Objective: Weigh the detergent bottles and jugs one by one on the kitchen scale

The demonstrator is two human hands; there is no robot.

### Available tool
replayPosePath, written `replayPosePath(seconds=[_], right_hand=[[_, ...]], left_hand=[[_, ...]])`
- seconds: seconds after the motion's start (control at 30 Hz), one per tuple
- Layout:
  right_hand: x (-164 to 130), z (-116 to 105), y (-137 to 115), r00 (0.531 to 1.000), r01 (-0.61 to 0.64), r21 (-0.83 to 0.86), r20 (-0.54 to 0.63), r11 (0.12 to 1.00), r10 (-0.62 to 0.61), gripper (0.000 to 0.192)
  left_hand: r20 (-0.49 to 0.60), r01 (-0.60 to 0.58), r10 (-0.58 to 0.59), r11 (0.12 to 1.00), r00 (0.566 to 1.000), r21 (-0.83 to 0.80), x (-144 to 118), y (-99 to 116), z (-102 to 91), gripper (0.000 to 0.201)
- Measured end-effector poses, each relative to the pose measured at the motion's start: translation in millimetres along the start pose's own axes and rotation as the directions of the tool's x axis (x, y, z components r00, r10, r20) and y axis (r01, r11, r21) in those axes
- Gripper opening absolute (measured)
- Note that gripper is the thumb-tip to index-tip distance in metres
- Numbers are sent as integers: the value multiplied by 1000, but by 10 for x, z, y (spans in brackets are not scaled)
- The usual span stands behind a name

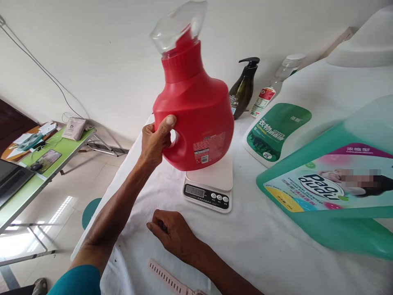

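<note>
My left hand (158,139) is closed around the handle of a red detergent bottle (193,110), its thumb pressing near the handle's top. A clear, crumpled-looking plastic cap (181,26) sits over the red neck. The bottle is tilted slightly, its base over the white plate of a digital kitchen scale (207,196); I cannot tell whether they touch. Digits show on the scale's display, too blurred to read surely. In front of the scale, my right hand (175,235) rests on the white cloth with fingers curled in and nothing visible in them.
Right of the scale stand a large green soap jug (310,221) and a white clothing-disinfectant bottle (319,94). Behind are a dark pump bottle (245,88) and a clear bottle (267,96). A pink watch strap (166,276) lies at the front. A green table (52,153) stands left.
</note>
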State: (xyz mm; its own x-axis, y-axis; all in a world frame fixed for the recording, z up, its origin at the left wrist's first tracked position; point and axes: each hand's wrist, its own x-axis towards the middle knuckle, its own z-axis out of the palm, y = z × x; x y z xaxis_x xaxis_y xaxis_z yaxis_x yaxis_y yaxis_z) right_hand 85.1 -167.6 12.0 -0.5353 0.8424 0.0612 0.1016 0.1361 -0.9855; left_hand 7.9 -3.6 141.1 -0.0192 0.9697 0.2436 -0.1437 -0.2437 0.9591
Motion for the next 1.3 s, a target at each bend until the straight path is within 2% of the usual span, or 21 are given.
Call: replayPosePath(seconds=[0.2,0.43,0.63,0.9,1.07,1.13,1.2,1.3], right_hand=[[15,4,17,1000,15,13,-9,1000,-15,26],[15,10,35,999,27,5,-18,1000,-27,27],[17,18,57,998,51,-7,-22,999,-52,27],[19,24,65,998,57,-14,-18,998,-58,26],[19,10,42,999,41,-30,-6,999,-42,29],[19,8,40,999,46,-38,-6,998,-46,30],[18,12,45,998,60,-49,-5,997,-60,30],[10,29,57,997,75,-57,2,996,-75,26]], left_hand=[[124,20,-19,1000,992,-13,-114,-117,201,75],[107,91,-102,990,989,111,-127,-196,280,75],[159,77,-97,989,982,129,-140,-162,326,73],[254,55,-93,987,963,154,-161,-131,279,71],[355,-65,-28,966,934,248,-191,48,174,61],[327,-120,42,968,944,222,-162,24,108,56],[209,-95,59,982,976,165,-114,-124,29,58],[30,66,-68,995,997,70,-78,-526,-105,66]])
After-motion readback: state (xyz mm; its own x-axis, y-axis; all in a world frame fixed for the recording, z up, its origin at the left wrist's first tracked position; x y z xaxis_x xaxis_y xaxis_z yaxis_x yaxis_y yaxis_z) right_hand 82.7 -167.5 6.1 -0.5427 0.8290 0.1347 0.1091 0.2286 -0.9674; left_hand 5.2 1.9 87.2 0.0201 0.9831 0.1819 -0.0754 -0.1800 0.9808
